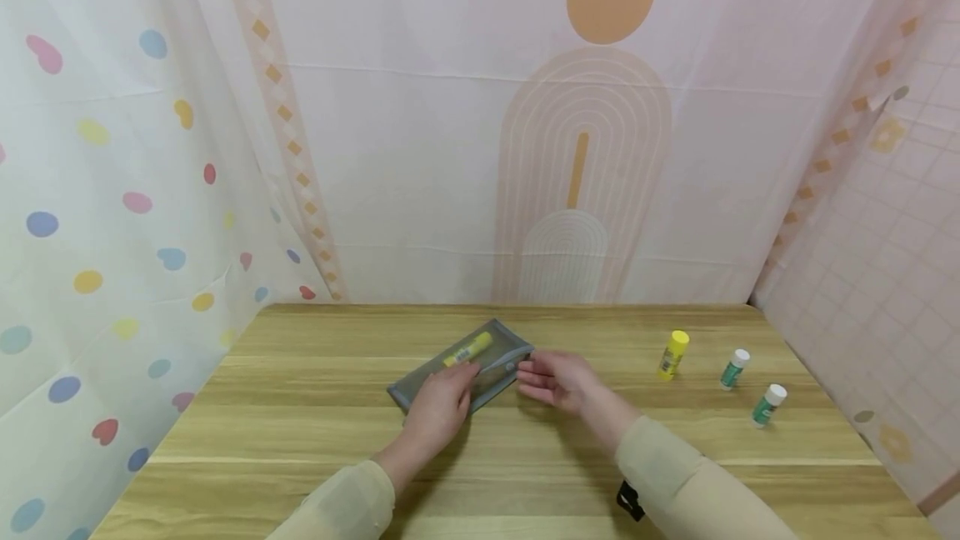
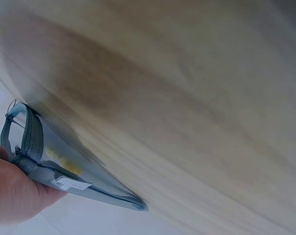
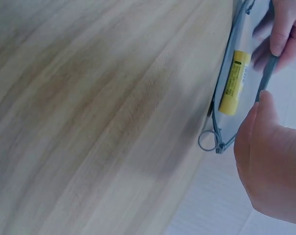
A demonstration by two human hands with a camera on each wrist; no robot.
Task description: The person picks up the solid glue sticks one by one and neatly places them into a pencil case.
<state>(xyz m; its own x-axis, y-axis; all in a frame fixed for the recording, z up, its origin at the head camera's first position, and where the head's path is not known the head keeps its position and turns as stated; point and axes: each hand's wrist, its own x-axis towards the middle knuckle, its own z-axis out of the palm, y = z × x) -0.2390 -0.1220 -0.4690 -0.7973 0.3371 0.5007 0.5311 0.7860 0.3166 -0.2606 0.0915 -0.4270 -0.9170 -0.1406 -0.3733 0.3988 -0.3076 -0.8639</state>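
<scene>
A grey mesh zipper pouch (image 1: pixel 425 382) lies at a slant on the table, its opening spread apart. Inside it rests a yellow glue stick (image 1: pixel 468 349), also plain through the opening in the right wrist view. My left hand (image 1: pixel 438 402) pinches the pouch's near edge. At the right end, my right hand (image 1: pixel 558 382) pinches the rim of the opening between thumb and fingers, as the right wrist view shows. A small ring (image 3: pixel 208 140) hangs at the pouch's corner there. In the left wrist view, a white label (image 2: pixel 72 183) shows along the side.
On the right of the wooden table (image 1: pixel 315 432) stand a yellow glue stick (image 1: pixel 673 355) and two green glue sticks with white caps, one farther back (image 1: pixel 734 369) and one nearer (image 1: pixel 768 405). A black object (image 1: pixel 630 500) lies by the right sleeve. Patterned curtains hang behind and beside the table.
</scene>
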